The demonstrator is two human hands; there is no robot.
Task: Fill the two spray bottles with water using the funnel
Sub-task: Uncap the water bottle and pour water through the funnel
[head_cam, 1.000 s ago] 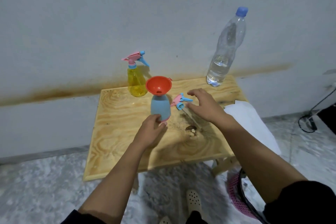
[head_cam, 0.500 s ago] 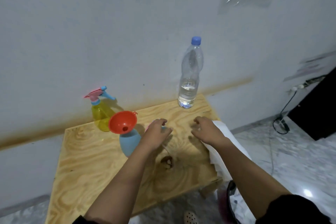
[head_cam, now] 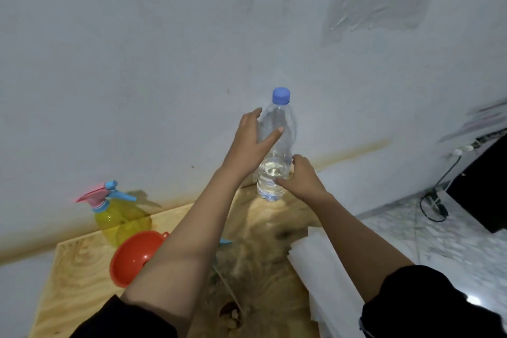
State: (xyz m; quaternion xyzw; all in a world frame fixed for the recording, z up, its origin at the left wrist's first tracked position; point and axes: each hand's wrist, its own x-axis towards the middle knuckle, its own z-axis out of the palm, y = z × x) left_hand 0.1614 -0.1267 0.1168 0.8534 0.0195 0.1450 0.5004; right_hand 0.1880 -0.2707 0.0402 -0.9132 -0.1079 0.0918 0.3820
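At the back of the plywood table (head_cam: 78,282), the capped water bottle (head_cam: 280,114) is now taken by both hands, moved up from the tabletop by the funnel half a second ago. Left hand (head_cam: 248,145) is wrapped round its upper body and right hand (head_cam: 300,178) is curled round its lower part. Orange funnel (head_cam: 134,258) is left in front of the yellow spray bottle (head_cam: 120,219). Uncapping and pouring are judged next.

The left forearm (head_cam: 192,250) hides the funnel's (head_cam: 129,261) right side and whatever it stands on (just a blue tip (head_cam: 225,241) peeks out, too little to name). The yellow spray bottle (head_cam: 120,219) is blurred. The left hand (head_cam: 251,143) covers the water bottle's (head_cam: 282,123) left side.
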